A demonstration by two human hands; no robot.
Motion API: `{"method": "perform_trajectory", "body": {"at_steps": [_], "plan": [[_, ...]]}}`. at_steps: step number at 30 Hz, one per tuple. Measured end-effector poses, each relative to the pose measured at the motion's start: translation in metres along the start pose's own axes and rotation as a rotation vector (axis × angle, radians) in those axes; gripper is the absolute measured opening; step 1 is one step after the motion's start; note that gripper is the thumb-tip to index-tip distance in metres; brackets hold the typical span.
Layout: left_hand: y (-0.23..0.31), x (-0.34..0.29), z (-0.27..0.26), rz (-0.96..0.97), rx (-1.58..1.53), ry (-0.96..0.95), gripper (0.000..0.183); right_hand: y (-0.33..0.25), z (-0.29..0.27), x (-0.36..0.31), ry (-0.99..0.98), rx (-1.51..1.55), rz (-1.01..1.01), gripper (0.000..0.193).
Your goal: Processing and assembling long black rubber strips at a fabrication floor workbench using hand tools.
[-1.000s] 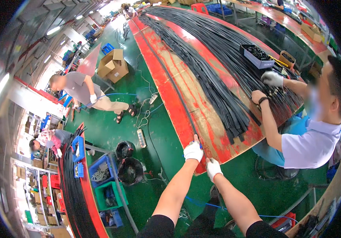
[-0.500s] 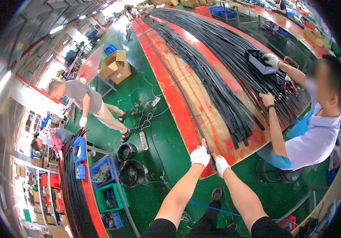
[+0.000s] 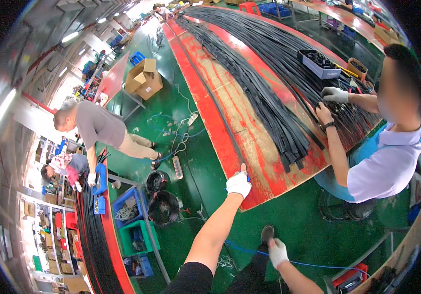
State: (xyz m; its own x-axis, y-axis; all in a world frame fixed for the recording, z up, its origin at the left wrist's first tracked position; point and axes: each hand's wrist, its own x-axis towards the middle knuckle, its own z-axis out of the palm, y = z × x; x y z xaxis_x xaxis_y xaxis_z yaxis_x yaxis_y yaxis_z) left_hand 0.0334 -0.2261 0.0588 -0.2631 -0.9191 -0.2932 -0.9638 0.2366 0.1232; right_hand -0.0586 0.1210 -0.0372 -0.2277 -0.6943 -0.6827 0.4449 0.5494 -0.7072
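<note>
My left hand, in a white glove, is closed at the near left corner of the red table. Its thumb points up along the near end of a long thin black tube, which runs up the table's left side toward the far end. Bits of a blue object show at the glove's edges; its kind is hidden. Lower down, away from the table, my right hand hangs in a white glove near my shoe, fingers loosely extended, with nothing visible in it. A blue hose passes by that hand.
Bundles of black tubes cover the table. At right a co-worker handles black pieces beside a parts box. Two people work at the left bench. Black buckets, crates and a power strip stand on the floor.
My right hand has left the table corner and dropped toward me. My left hand moved slightly left. The co-worker's gloved hand left the parts box; the person at left leaned to the bench.
</note>
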Motion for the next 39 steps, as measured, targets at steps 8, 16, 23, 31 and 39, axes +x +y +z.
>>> {"method": "perform_trajectory", "body": {"at_steps": [8, 16, 23, 31, 39], "plan": [[0.027, 0.018, -0.024, 0.062, -0.105, 0.068, 0.078, -0.138, -0.060, 0.008, -0.140, -0.295, 0.141, 0.034], [0.069, 0.010, 0.015, -0.009, 0.023, 0.223, 0.057, -0.126, 0.004, 0.084, 0.162, -0.427, -0.290, 0.050], [0.049, -0.030, 0.015, -0.032, 0.167, 0.197, 0.065, -0.010, -0.070, -0.072, 0.176, -0.525, -0.223, 0.049], [0.048, -0.048, 0.032, 0.030, 0.119, 0.095, 0.072, 0.214, -0.288, -0.336, 0.385, -0.856, -0.108, 0.029], [0.057, -0.065, 0.036, -0.057, 0.017, 0.091, 0.075, -0.077, -0.096, -0.050, -0.226, -0.302, 0.014, 0.041]]}}
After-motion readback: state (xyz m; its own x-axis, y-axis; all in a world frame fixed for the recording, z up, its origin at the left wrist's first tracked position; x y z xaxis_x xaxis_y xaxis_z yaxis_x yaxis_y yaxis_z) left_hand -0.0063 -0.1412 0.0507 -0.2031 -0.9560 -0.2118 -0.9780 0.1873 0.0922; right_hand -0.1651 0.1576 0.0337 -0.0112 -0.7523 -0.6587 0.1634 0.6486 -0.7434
